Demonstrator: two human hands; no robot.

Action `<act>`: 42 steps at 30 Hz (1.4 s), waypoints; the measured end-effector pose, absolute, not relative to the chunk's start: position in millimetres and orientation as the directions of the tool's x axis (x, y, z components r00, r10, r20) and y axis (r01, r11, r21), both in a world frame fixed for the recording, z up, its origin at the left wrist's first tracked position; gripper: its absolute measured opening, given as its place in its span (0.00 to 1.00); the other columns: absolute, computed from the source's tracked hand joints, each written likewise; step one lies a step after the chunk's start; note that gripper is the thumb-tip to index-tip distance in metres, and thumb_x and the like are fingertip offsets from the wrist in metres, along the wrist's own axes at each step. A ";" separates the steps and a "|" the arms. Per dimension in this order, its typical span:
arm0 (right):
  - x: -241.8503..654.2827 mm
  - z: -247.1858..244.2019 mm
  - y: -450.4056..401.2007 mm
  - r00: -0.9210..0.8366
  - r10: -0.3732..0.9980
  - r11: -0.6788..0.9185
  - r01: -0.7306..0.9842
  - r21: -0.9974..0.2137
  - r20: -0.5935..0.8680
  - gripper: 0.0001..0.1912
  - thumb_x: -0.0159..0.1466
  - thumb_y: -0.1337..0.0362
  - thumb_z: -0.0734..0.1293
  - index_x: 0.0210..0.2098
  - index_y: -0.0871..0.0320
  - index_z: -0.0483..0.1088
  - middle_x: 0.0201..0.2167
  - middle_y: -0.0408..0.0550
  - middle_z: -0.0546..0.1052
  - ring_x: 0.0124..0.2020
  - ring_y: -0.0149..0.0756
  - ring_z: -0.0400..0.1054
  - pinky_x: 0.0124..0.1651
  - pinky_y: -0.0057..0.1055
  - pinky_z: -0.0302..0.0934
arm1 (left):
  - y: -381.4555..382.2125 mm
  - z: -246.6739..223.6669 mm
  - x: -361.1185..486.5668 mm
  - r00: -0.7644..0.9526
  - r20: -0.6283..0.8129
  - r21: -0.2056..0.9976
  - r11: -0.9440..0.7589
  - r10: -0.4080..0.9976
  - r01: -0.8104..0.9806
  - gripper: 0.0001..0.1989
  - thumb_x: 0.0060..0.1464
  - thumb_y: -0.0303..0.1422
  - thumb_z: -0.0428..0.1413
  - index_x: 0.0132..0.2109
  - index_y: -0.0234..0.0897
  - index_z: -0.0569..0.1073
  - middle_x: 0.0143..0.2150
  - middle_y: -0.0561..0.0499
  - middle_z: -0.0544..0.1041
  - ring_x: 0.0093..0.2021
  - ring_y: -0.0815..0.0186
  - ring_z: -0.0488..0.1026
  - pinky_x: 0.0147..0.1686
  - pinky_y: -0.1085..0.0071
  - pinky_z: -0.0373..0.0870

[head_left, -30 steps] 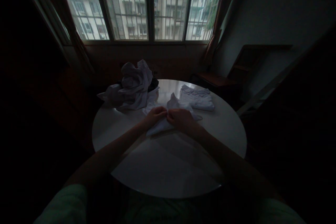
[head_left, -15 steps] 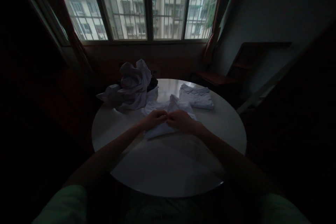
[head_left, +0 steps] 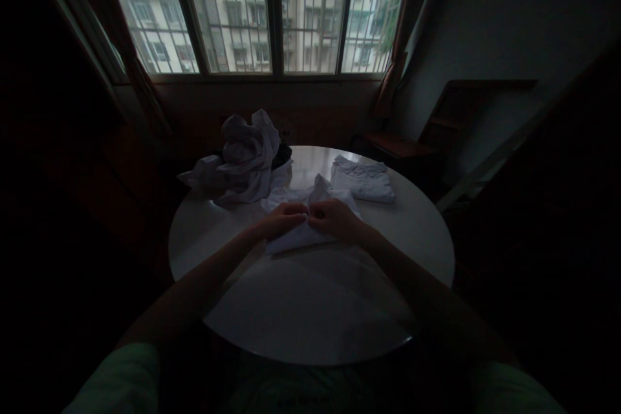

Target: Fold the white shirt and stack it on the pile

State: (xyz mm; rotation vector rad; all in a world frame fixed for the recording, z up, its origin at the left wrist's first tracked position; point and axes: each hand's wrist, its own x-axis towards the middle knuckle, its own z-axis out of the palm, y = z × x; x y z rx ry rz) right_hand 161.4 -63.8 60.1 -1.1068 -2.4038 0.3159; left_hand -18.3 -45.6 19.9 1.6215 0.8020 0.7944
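A white shirt point(head_left: 301, 242) lies partly folded on the round white table, its collar end standing up a little on the far side. Both hands meet over its middle. My left hand point(head_left: 284, 218) is closed, fingertips pinching the cloth near the centre. Right beside it my right hand point(head_left: 332, 217) is closed too, its curled fingers gripping the same shirt. The fingertips nearly touch, and the bit of fabric between them is mostly hidden in the dim light.
On the round table point(head_left: 310, 317), a heap of crumpled pale clothes point(head_left: 250, 155) sits at the back left. A neatly folded white shirt point(head_left: 363, 179) lies at the back right. Beyond stand a wooden chair point(head_left: 402, 144) and a barred window point(head_left: 272, 13).
My hands have shifted very slightly on the shirt, with a small gap opening between the fingertips. The other clothes have stayed put.
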 end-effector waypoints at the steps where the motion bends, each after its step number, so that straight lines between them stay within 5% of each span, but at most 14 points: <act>1: 160.7 61.0 -65.9 -0.547 0.776 0.631 0.686 -0.363 0.314 0.08 0.53 0.64 0.62 0.19 0.60 0.65 0.16 0.40 0.64 0.20 0.25 0.55 0.25 0.24 0.43 | -44.7 18.3 -18.6 0.556 0.093 0.980 -0.174 0.826 0.095 0.15 0.44 0.37 0.56 0.39 0.32 0.73 0.33 0.51 0.74 0.33 0.69 0.68 0.34 0.75 0.63; 11: 156.8 60.7 -72.4 -0.519 0.808 0.575 0.797 -0.185 0.279 0.12 0.58 0.60 0.60 0.25 0.59 0.71 0.23 0.48 0.73 0.26 0.32 0.63 0.27 0.27 0.44 | -46.1 21.7 -15.7 0.596 0.193 0.838 -0.447 0.779 0.313 0.14 0.51 0.36 0.51 0.40 0.32 0.74 0.35 0.51 0.75 0.36 0.67 0.69 0.38 0.73 0.63; 19: 158.8 55.3 -53.2 -0.535 0.797 0.550 0.450 -0.704 0.280 0.11 0.52 0.65 0.59 0.15 0.60 0.62 0.13 0.38 0.60 0.19 0.25 0.54 0.24 0.23 0.45 | -49.5 29.3 -16.7 0.568 0.234 0.812 -0.480 0.789 0.332 0.15 0.52 0.38 0.50 0.39 0.32 0.73 0.32 0.52 0.74 0.33 0.69 0.67 0.33 0.75 0.62; 27: 155.8 54.8 -53.0 -0.530 0.820 0.373 0.213 -0.903 0.214 0.11 0.50 0.64 0.58 0.13 0.59 0.59 0.12 0.37 0.58 0.16 0.23 0.49 0.21 0.23 0.44 | -51.4 34.3 -17.3 0.561 0.225 0.867 -0.426 0.797 0.258 0.13 0.50 0.38 0.50 0.35 0.31 0.72 0.30 0.52 0.71 0.31 0.70 0.65 0.31 0.75 0.60; 33: 155.7 52.5 -53.1 -0.544 0.810 0.386 0.211 -0.898 0.220 0.10 0.50 0.63 0.57 0.15 0.58 0.56 0.12 0.36 0.56 0.16 0.23 0.47 0.20 0.23 0.42 | -47.6 28.8 -17.2 0.545 0.202 0.921 -0.347 0.814 0.177 0.14 0.47 0.39 0.53 0.33 0.30 0.72 0.28 0.53 0.70 0.29 0.71 0.64 0.30 0.76 0.59; 42: 162.5 54.5 -48.4 -0.595 0.674 0.700 0.325 -0.636 0.437 0.09 0.50 0.63 0.57 0.16 0.59 0.54 0.15 0.37 0.54 0.20 0.24 0.48 0.24 0.23 0.43 | -54.4 29.5 -14.7 0.515 0.116 0.979 -0.185 0.849 0.086 0.15 0.46 0.39 0.56 0.35 0.31 0.72 0.29 0.53 0.72 0.30 0.70 0.67 0.30 0.76 0.61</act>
